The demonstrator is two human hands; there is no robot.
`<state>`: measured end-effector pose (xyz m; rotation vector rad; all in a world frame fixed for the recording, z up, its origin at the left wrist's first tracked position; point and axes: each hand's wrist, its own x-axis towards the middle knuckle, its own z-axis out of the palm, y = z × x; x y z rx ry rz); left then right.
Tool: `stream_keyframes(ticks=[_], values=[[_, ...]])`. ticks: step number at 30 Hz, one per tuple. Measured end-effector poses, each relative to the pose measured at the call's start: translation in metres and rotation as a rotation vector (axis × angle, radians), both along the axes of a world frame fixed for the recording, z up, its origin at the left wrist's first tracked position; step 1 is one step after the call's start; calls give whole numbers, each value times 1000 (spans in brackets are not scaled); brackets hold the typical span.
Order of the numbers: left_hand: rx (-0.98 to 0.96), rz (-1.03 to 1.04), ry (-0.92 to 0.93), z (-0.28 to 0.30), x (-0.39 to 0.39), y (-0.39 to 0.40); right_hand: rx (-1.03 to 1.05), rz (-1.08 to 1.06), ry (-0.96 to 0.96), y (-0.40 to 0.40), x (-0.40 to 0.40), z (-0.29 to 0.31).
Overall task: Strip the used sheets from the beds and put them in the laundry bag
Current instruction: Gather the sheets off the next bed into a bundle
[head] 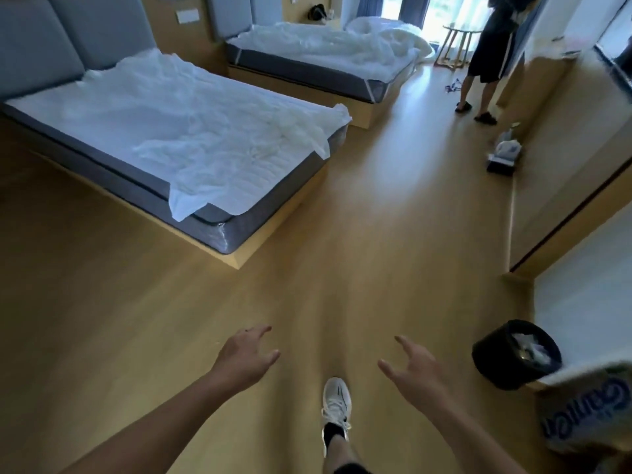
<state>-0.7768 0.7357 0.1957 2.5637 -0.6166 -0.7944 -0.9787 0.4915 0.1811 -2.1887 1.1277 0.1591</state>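
Low in the frame, left hand (248, 355) and right hand (412, 367) hang over the floor (359, 268), fingers spread, holding nothing. Rumpled white sheet (191, 131) lies on the near bed (239, 230), upper left, well apart from both. Second sheet (325, 46) covers the far bed (307, 75), top centre.

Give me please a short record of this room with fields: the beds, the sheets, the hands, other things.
near bed: loose white sheet lies rumpled on it, one corner hanging over the edge
far bed: crumpled white bedding still on it
left hand: open, holds nothing
right hand: open, holds nothing
laundry bag: not identifiable
other: black bin at right; second person standing by the window
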Motion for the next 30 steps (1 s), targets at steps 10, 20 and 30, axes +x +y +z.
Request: stream_keyframes(ticks=[10,20,30], values=[[55,271,-77,44,209,-125,41,218,-40,-179,271,17],[28,277,11,8,402,-232,93,224,13,-276,464,-8],[-66,273,22,5,655,-316,22,239,66,-372,702,27]])
